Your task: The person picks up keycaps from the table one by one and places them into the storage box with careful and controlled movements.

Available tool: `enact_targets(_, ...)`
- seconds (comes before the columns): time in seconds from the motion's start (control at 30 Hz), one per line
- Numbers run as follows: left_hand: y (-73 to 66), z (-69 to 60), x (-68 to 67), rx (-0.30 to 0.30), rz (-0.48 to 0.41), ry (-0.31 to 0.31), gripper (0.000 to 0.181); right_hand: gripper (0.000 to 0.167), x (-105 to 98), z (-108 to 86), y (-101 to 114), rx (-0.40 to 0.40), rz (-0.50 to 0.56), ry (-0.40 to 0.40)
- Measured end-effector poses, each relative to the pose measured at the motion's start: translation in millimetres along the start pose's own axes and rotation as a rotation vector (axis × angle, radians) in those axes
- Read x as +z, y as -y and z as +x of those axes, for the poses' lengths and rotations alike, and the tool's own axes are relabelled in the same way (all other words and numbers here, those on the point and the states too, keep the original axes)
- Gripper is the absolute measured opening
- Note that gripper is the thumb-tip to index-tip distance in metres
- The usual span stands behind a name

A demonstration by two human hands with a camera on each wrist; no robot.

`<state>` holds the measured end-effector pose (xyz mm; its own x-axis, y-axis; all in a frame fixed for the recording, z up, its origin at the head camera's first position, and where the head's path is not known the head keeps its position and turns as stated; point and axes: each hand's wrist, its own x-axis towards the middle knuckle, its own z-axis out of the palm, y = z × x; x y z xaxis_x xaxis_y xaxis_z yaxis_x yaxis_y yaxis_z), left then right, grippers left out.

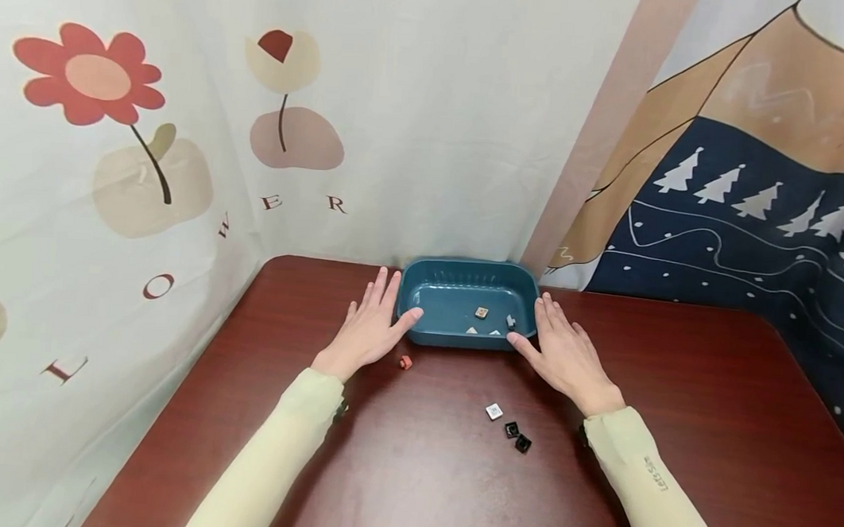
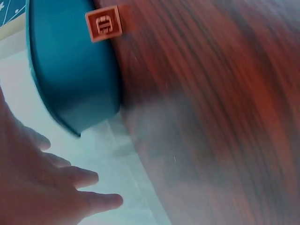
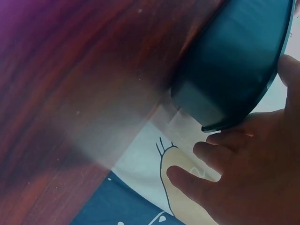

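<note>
A dark teal plastic box (image 1: 461, 340) stands at the table's back edge. At its left end is my left hand (image 1: 367, 331), fingers straight and pointing away, thumb at the front rim. My right hand (image 1: 569, 357) lies along the right end, fingers extended, its thumb by the front right corner. Inside the box are a beige square piece (image 1: 481, 313), a small grey piece (image 1: 510, 321) and others half hidden by the front wall. An orange square piece (image 1: 406, 362), which looks like a keycap, lies in front of the box near my left hand.
A white square piece (image 1: 494, 411) and two black keycap-like pieces (image 1: 512, 430) (image 1: 523, 443) lie on the reddish-brown table (image 1: 410, 486), in front of the box. Behind the table hang printed curtains (image 1: 429, 136), close to the box's back wall.
</note>
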<state>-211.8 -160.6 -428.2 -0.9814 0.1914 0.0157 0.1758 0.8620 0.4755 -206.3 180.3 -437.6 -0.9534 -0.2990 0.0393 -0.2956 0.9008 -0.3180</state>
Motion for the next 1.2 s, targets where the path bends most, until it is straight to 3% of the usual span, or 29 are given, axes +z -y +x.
enact_targets(0.27,24.4,-17.2,-17.7,0.009,-0.011,-0.085,0.091,0.1,1,0.1,-1,-0.001,0.012,0.001)
enact_targets(0.57,45.3,-35.3,-25.3,0.039,0.036,-0.132,0.083,0.101,-1,0.0,-1,0.005,0.015,0.021)
enact_targets(0.77,45.5,-44.1,-23.9,0.104,0.07,-0.161,0.077,0.102,-1,0.6,-1,0.005,0.019,0.018)
enact_targets(0.97,38.0,-48.2,-17.5,0.152,0.091,-0.135,0.076,0.103,-1,1.0,-2,0.005,0.015,0.014)
enact_targets(1.2,26.1,-50.8,-5.5,0.268,0.168,-0.095,0.071,0.104,-1,1.7,-1,0.003,0.019,0.014)
